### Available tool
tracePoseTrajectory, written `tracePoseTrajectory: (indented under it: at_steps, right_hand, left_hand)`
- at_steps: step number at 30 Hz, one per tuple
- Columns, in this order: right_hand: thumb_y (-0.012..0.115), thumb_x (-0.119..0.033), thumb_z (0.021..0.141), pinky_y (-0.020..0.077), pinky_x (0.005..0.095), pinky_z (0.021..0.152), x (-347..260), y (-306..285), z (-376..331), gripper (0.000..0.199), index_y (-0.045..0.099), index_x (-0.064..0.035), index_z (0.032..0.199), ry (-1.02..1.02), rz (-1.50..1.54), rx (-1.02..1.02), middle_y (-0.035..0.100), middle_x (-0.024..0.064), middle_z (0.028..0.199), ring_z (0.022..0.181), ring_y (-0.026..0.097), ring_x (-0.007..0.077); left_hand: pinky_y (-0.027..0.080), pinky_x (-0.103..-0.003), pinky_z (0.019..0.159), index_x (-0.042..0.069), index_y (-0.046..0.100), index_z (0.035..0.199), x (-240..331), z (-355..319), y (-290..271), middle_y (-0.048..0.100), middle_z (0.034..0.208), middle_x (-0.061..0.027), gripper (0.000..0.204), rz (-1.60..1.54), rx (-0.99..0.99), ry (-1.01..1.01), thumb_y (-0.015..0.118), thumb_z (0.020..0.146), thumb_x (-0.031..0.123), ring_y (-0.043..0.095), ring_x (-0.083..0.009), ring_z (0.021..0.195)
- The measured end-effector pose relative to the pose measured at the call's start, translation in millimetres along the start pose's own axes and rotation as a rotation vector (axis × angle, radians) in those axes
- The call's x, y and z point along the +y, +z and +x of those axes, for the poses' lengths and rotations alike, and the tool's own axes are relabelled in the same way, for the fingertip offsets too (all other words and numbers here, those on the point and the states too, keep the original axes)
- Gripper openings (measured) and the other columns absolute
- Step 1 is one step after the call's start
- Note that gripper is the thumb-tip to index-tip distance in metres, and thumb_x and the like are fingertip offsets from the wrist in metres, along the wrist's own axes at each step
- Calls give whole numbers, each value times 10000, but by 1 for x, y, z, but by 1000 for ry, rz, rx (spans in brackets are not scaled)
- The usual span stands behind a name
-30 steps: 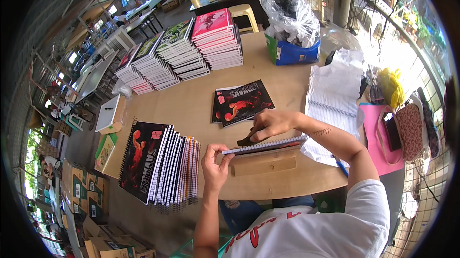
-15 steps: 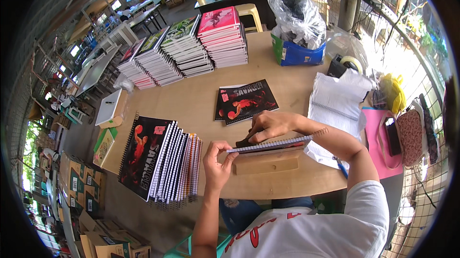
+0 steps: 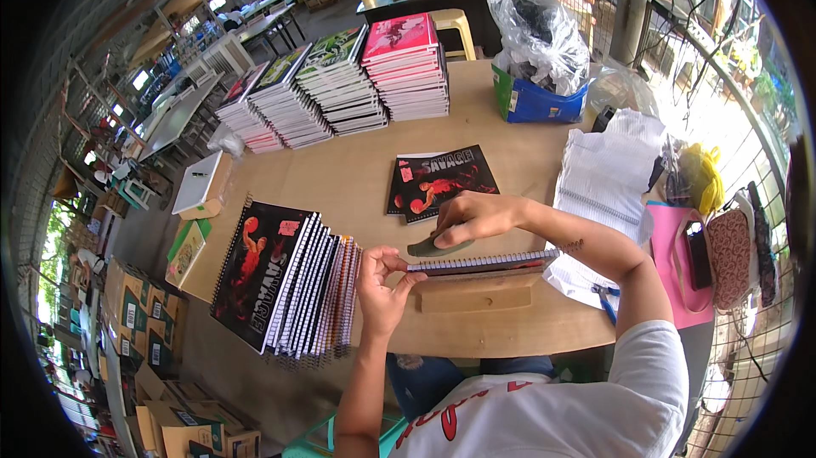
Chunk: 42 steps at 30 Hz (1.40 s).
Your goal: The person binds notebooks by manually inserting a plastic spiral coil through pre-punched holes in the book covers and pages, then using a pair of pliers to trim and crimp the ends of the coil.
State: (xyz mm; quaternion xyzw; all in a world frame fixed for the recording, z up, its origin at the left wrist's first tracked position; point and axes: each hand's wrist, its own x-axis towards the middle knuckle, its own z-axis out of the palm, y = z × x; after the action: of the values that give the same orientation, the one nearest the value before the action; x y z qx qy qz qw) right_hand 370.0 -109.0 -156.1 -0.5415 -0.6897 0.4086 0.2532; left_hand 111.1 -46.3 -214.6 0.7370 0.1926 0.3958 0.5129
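"Gripping anything, the left hand [image 3: 382, 288]?"

"Yes. Thumb and fingers pinch narrowly on the left end of a spiral-bound notebook [image 3: 484, 266]. It sits on edge, bound side up, over the near part of the table [image 3: 518, 156], just beyond a wooden block [image 3: 476, 298]. Contact with the block: cannot tell."

"And the right hand [image 3: 480, 218]?"

"Fingers curled, closed on a dark green flat piece [image 3: 442, 248], just above the bound edge. Touching that edge? Cannot tell. Loose wire coil [image 3: 571, 245] juts from the right end, by the right forearm [image 3: 552, 224]."

"Surroundings?"

"Left: a fanned row of spiral notebooks [image 3: 310, 288]. Beyond the right hand, dark-covered notebooks [image 3: 442, 179] lie flat, overlapping. Far side: four stacks of books [image 3: 404, 67], then a blue-and-green box [image 3: 544, 106] bearing a clear plastic bag [image 3: 544, 42]."

"Right side?"

"Crumpled lined paper [image 3: 608, 165], blue-handled pliers [image 3: 607, 305] near the forearm, a pink sheet [image 3: 667, 241], a dark phone [image 3: 699, 261] over it, a patterned pouch [image 3: 729, 258] beside the phone."
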Motion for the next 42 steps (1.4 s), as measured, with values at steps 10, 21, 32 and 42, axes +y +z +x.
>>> tracePoseTrajectory:
  at_steps: [10, 21, 32, 42]
  right_hand:
    - [625, -515, 910, 487, 359, 827, -2, 11, 1, 629, 712, 96, 1033, -99, 250, 10, 694, 139, 981, 935, 628, 208]
    - [580, -423, 933, 477, 410, 947, -9, 12, 3, 560, 709, 102, 1080, -75, 256, -60, 670, 210, 1202, 1109, 615, 305]
    - [709, -386, 935, 406, 452, 1133, 70, 3, -51, 555, 619, -73, 1385, -165, -317, 415, 657, 199, 1304, 1353, 514, 366]
    - [799, -259, 828, 422, 529, 1031, 49, 185, -289, 591, 584, -60, 1341, 950, -751, 1039, 506, 254, 1320, 1259, 473, 443]
  left_hand:
    - [548, -283, 814, 21, 502, 1175, 8, 1, 8, 616, 893, -46, 575, -97, 66, 8, 869, 735, -29, 644, -129, 836]
    - [542, -275, 806, 25, 490, 1214, 10, 1, 5, 613, 804, -34, 634, -60, 81, -35, 875, 715, -45, 639, -119, 802]
    - [510, -271, 866, 8, 590, 1121, -2, 6, 17, 583, 983, -25, 444, -261, -72, -28, 872, 785, 79, 573, -109, 942]
    - [416, -202, 756, 45, 583, 965, -20, -9, 20, 545, 1046, -17, 263, -302, 72, -27, 814, 869, 125, 477, -64, 833]
